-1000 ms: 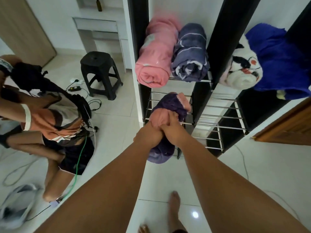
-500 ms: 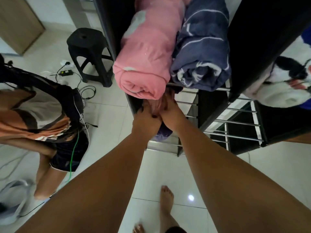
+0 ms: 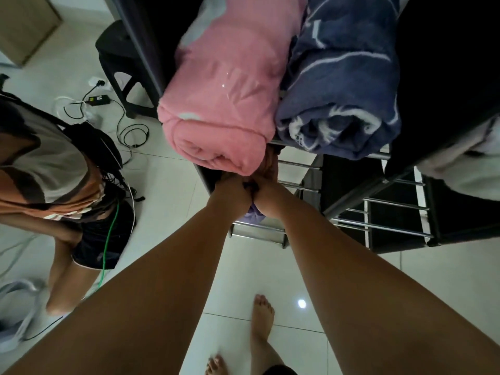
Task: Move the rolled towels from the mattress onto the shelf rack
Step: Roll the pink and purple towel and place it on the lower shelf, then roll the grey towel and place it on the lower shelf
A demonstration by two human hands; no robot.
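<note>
Hands pressing together: left hand (image 3: pixel 230 189), right hand (image 3: pixel 266 192), both clenching purple towel roll (image 3: pixel 254 216) on lower shelf rack (image 3: pixel 297 166). I'm seeing long axis running toward 12 o'clock, under pink roll (image 3: pixel 219 109). Neither hand nearer.

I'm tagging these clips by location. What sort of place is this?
Probably a room in a home: glossy white floor tiles, a metal-barred shelf rack holding a rolled pink towel and a rolled blue patterned towel, and a black plastic stool.
</note>
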